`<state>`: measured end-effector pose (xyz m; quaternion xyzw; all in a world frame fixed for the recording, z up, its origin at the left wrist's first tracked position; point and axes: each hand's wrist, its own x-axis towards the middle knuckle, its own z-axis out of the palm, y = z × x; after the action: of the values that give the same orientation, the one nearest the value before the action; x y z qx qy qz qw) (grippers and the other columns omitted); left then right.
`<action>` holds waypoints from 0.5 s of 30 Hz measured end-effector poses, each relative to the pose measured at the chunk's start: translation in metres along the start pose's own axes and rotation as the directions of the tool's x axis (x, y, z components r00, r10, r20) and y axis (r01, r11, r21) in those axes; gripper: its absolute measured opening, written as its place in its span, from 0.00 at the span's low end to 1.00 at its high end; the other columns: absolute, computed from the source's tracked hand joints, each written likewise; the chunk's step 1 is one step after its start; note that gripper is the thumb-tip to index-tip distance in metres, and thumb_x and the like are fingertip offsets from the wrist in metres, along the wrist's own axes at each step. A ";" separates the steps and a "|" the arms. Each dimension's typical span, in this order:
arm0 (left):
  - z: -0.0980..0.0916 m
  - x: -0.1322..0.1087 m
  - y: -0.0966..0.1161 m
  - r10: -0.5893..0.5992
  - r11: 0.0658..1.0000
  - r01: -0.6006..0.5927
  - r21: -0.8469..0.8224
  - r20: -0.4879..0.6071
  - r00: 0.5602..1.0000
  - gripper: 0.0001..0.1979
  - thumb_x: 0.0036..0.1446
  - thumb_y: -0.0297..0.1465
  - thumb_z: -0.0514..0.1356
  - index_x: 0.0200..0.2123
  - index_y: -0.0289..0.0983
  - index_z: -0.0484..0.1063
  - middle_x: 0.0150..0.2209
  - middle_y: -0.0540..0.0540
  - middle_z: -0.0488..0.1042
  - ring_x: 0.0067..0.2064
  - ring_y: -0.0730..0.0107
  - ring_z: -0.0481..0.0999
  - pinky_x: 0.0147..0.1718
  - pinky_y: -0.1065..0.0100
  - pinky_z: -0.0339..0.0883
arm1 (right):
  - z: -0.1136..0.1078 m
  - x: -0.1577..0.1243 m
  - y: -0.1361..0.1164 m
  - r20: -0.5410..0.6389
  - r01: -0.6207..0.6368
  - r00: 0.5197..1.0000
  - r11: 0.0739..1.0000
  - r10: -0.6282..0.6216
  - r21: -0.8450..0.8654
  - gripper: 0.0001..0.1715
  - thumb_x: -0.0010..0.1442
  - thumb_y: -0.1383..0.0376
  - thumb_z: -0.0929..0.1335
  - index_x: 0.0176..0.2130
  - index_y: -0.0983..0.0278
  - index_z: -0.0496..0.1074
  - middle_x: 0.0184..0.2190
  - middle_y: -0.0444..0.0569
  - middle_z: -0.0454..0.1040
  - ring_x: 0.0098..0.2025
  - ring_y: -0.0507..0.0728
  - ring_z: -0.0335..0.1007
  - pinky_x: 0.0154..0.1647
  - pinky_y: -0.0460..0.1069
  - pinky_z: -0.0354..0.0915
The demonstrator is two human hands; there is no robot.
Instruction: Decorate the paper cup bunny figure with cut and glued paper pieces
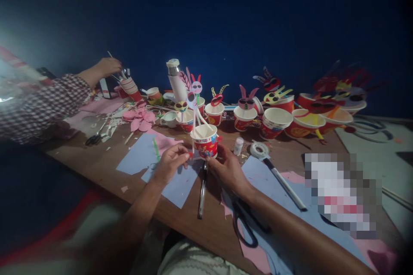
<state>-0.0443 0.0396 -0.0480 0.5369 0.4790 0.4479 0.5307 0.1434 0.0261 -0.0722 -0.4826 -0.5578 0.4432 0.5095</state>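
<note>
A red patterned paper cup (207,148) stands upright near the middle of the table, with white sticks and a pale paper figure rising from it. My right hand (227,167) is closed around the cup's lower right side. Just left of the cup, my left hand (172,161) pinches a small red piece (190,154) between thumb and fingers. Beneath the hands lie a pen (202,191) and blue paper (180,187). Black-handled scissors (247,227) rest below my right forearm.
Several decorated cups (277,122) line the back, near a white flask (177,81). A white tape roll (259,150) and small bottle (238,146) are at right. Another person's hand (109,66) reaches to a stick-filled cup (130,88) beside pink paper petals (140,117) and scraps.
</note>
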 end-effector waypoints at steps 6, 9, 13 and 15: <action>0.003 0.005 0.030 0.285 0.943 -0.276 0.187 -0.022 0.958 0.05 0.47 0.30 0.62 0.26 0.34 0.70 0.50 0.42 0.65 0.48 0.63 0.68 0.39 0.69 0.65 | 0.000 0.006 0.001 0.012 0.010 1.000 0.996 -0.009 -0.091 0.25 0.53 0.62 0.67 0.51 0.62 0.65 0.42 0.51 0.74 0.40 0.59 0.70 0.41 0.54 0.65; 0.008 0.008 0.043 0.396 0.864 -0.374 0.336 0.005 0.918 0.03 0.49 0.29 0.60 0.28 0.34 0.71 0.49 0.41 0.66 0.46 0.63 0.69 0.35 0.69 0.65 | 0.002 0.011 0.003 0.006 0.012 1.000 0.994 -0.012 -0.105 0.25 0.53 0.62 0.67 0.51 0.62 0.64 0.43 0.52 0.74 0.41 0.59 0.70 0.42 0.54 0.64; 0.012 0.010 0.048 0.539 0.723 -0.501 0.476 0.065 0.840 0.01 0.51 0.26 0.58 0.29 0.35 0.70 0.44 0.43 0.70 0.43 0.67 0.71 0.32 0.72 0.64 | 0.003 0.014 0.006 -0.008 0.015 1.000 0.992 -0.016 -0.125 0.25 0.54 0.61 0.66 0.52 0.63 0.63 0.45 0.52 0.72 0.44 0.60 0.69 0.45 0.55 0.63; 0.015 0.010 0.048 0.566 0.668 -0.545 0.506 0.130 0.814 0.02 0.51 0.24 0.58 0.29 0.35 0.70 0.40 0.44 0.72 0.40 0.68 0.71 0.33 0.71 0.64 | 0.003 0.015 0.008 -0.013 0.011 1.000 0.991 -0.013 -0.137 0.26 0.53 0.61 0.67 0.52 0.64 0.63 0.45 0.53 0.72 0.44 0.61 0.69 0.46 0.56 0.62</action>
<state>-0.0265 0.0489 -0.0004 0.7712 0.4055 0.4508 0.1939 0.1406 0.0425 -0.0786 -0.5161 -0.5862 0.3975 0.4816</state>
